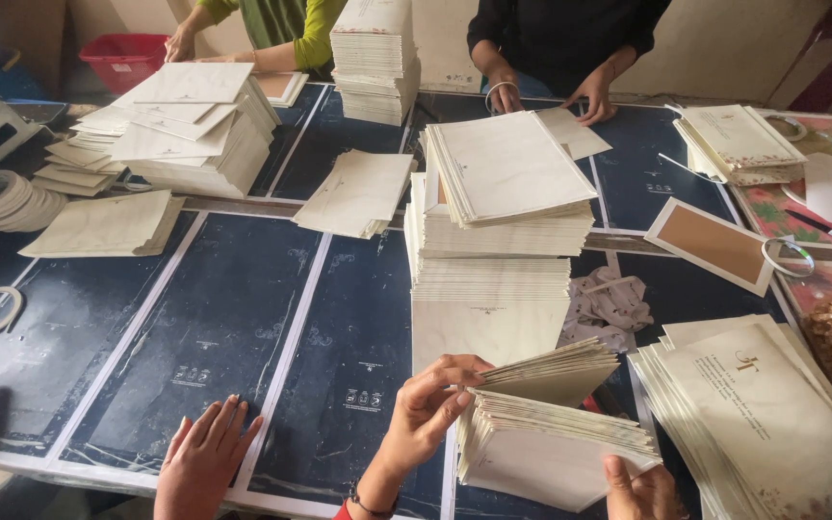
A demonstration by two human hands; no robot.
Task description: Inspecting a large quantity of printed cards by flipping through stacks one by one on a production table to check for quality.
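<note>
One head-worn camera looks steeply down, close over the dark table [243, 318].

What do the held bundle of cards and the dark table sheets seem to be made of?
The bundle of cards, gripped by the left hand and right hand, looks like matte cream paper or thin card: its edges fan and bend. The dark sheets are probably printed cardboard, scuffed, with white borders.

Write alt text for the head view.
The left hand and right hand hold a fanned bundle of cream envelopes over a dark blue table piled with tall envelope stacks. Another person's hand lies flat nearby; a green-sleeved person and a dark-sleeved person work opposite.
</note>
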